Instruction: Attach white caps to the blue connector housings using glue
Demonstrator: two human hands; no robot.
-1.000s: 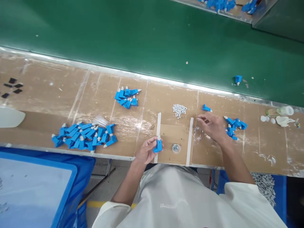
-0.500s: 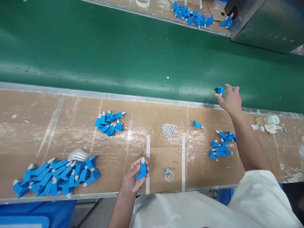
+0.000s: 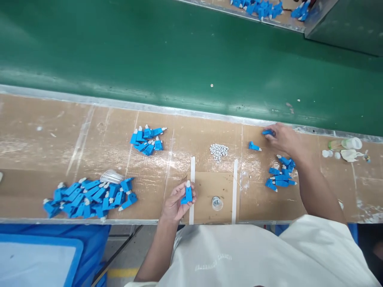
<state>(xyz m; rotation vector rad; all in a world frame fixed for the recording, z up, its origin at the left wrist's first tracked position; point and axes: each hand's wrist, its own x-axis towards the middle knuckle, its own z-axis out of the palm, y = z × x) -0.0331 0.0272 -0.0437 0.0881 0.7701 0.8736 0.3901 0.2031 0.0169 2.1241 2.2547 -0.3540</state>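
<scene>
My left hand [image 3: 176,201] is closed round a blue plastic piece with a white tip [image 3: 188,193], held upright near the table's front edge. Over the cardboard close to the green belt, my right hand [image 3: 281,137] grips another blue plastic piece [image 3: 268,132], partly covered by the fingers. A single blue piece [image 3: 254,146] lies just left of and below that hand. Nearer to me, under the right forearm's left side, is a small group of blue pieces [image 3: 281,177]. Between the hands sit a heap of small grey-white bits [image 3: 219,151] and a little clear cup [image 3: 217,203].
A large pile of blue pieces [image 3: 89,197] with clear plastic cups [image 3: 111,176] lies at left, a smaller pile [image 3: 148,141] beyond it. The green belt [image 3: 149,59] runs behind the cardboard-covered table [image 3: 185,135]. A jar [image 3: 345,144] lies at right; a metal box [image 3: 347,24] stands at back right.
My right hand has taken hold of the blue piece on the green belt and drawn it back over the cardboard. The left hand keeps its piece; the whole view has shifted.
</scene>
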